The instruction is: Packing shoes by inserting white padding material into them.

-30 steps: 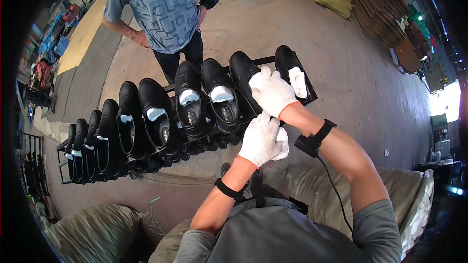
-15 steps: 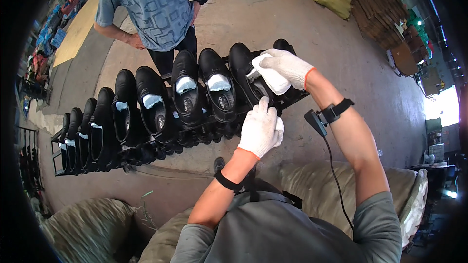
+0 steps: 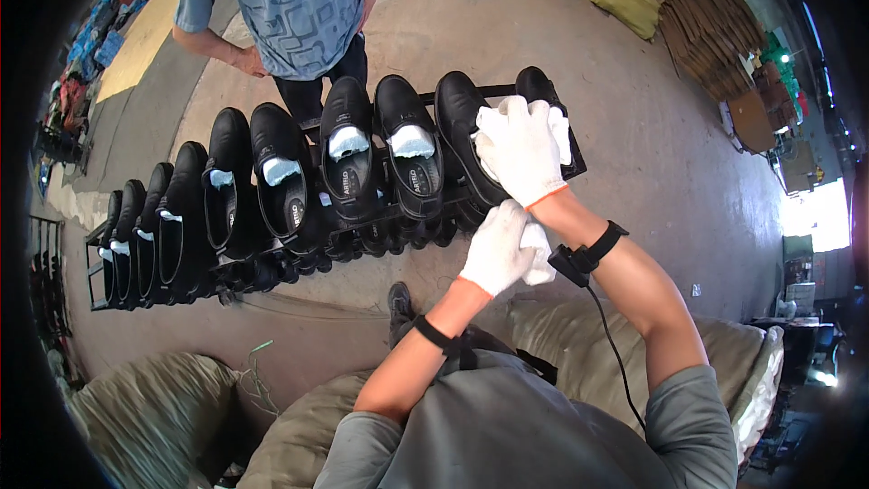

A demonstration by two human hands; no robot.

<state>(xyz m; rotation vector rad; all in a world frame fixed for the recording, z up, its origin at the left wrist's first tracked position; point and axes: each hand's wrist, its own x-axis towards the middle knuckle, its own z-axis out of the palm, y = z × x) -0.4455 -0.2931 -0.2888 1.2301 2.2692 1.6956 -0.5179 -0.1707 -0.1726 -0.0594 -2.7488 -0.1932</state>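
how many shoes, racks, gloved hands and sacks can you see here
black leather shoes on the rack: 10
black metal rack: 1
white-gloved hands, left and right: 2
white cloths, one at each hand: 2
olive fabric sacks by the person: 3
total: 18

Eleven black leather shoes point(image 3: 348, 163) stand on one black metal rack point(image 3: 579, 166). Two white-gloved hands point(image 3: 519, 150) work there, one other person point(image 3: 290, 9) stands behind, and four stuffed sacks point(image 3: 145, 417) lie around.

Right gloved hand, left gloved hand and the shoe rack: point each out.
right gloved hand point(image 3: 520, 149), head view, back of the glove.
left gloved hand point(image 3: 498, 244), head view, back of the glove.
shoe rack point(image 3: 95, 294), head view, its left end bar.
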